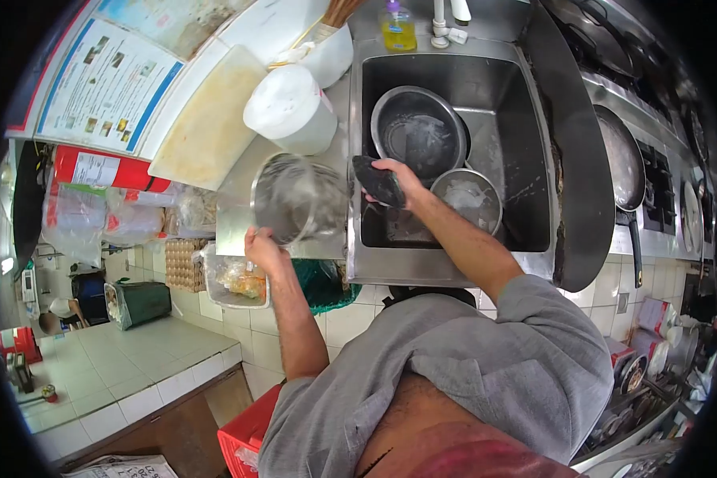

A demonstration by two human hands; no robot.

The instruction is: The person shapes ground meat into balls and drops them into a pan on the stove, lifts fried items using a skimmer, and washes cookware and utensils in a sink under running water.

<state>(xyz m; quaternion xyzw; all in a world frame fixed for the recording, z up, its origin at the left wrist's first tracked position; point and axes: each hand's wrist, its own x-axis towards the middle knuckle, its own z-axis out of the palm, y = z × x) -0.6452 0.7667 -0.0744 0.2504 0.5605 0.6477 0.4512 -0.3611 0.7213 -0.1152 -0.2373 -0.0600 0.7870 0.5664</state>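
My left hand (266, 248) is closed on the near rim of a round metal bowl (285, 199), which is tilted above the steel counter left of the sink and partly smeared by motion. In my right hand (401, 182) is a dark scrubbing pad (378, 181), held over the left edge of the sink (494, 263). Inside the basin sit a large metal pot (418, 135) with suds and a smaller metal bowl (467, 199) with whitish foam, just beyond my right forearm.
A white tub (291, 111) and a cutting board (211, 119) stand at the left. Yellow soap (398, 30) is beside the faucet (440, 24). A pan (620, 155) lies on the stove at the right. Below the counter are a scrap container (239, 279) and a green-lined bin (323, 285).
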